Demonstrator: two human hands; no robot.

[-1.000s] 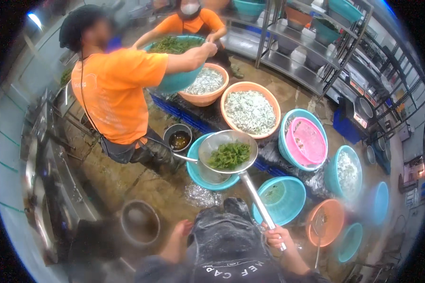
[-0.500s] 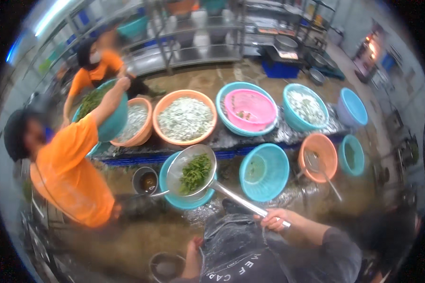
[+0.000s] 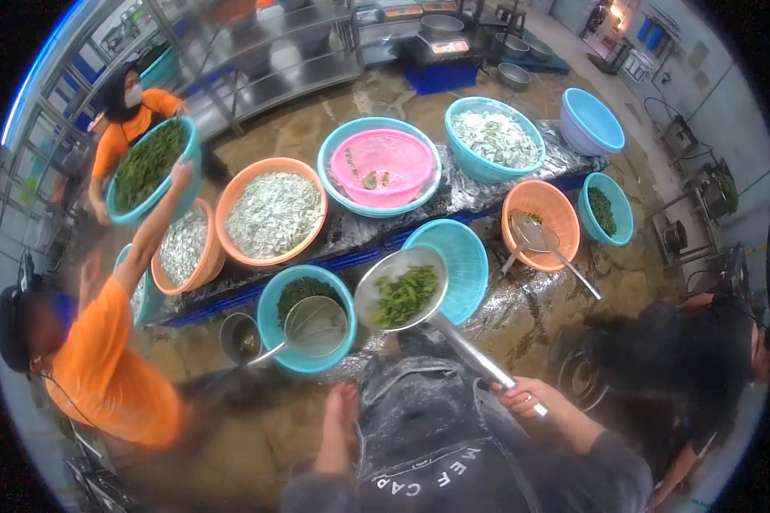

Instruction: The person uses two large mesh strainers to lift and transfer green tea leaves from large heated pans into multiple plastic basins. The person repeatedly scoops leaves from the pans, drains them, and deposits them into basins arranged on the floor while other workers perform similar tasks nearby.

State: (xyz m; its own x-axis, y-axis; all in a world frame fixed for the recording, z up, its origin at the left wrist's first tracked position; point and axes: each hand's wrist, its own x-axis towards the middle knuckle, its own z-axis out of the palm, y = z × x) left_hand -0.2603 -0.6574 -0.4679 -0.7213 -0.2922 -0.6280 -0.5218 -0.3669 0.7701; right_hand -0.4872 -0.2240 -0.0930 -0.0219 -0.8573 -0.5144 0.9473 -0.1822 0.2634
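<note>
- While a co-worker in an orange shirt (image 3: 115, 363) leans in at lower left, one arm reaches up to a teal basin (image 3: 193, 141) heaped with greens; a second co-worker (image 3: 127, 137), upper left, is at its other side.
- Small orange basin (image 3: 212, 263), left of centre: pale cut pieces.
- Dark bucket (image 3: 228, 338), below it: contents unclear.
- Large orange basin (image 3: 308, 244), upper left of centre: same pale pieces.
- Teal tub (image 3: 269, 316), left of centre: dark greens, second strainer (image 3: 321, 325) across it.
- Left hand (image 3: 342, 403), lower centre: fingers loosely bent, holding nothing, near the apron.
- Pink basin (image 3: 402, 162), upper centre: nested in a wider teal one.
- Metal strainer (image 3: 369, 295), centre: bearing leafy greens (image 3: 408, 293), overlapping in view a teal basket (image 3: 467, 265).
- Right hand (image 3: 524, 398), lower right of centre: wrapped round the strainer's handle (image 3: 479, 356).
- Teal bowl (image 3: 492, 175), upper right of centre: pale pieces.
- Orange tub (image 3: 565, 209), right: another strainer inside.
- Blue basin (image 3: 595, 120), upper right.
- Small teal basin (image 3: 622, 215), right: greens.
- Dark-clothed person (image 3: 684, 359), lower right.
</note>
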